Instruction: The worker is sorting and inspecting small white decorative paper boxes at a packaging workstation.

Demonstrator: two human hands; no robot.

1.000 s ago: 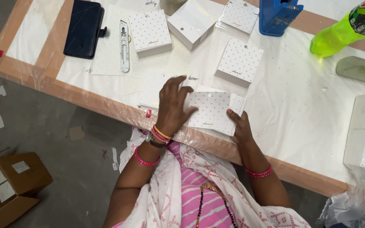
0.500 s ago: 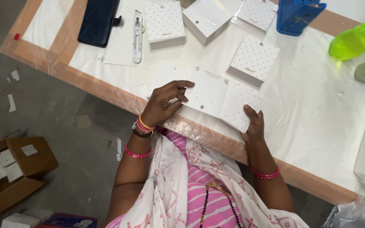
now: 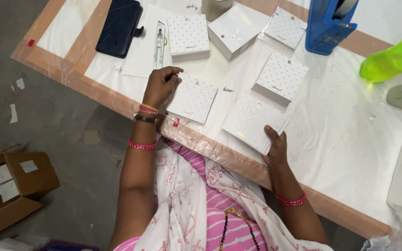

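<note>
With the left hand (image 3: 161,86) pinching its fingers on the corner of a single dotted card (image 3: 192,99) lying on the bench (image 3: 350,139), and the right hand (image 3: 275,146) clamping the card stack (image 3: 256,122), slide cards off singly, I judge.

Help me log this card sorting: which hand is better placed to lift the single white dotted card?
Probably left. The left hand touches the single white dotted card's left edge. The right hand grips the white dotted card stack, apart from it.
</note>
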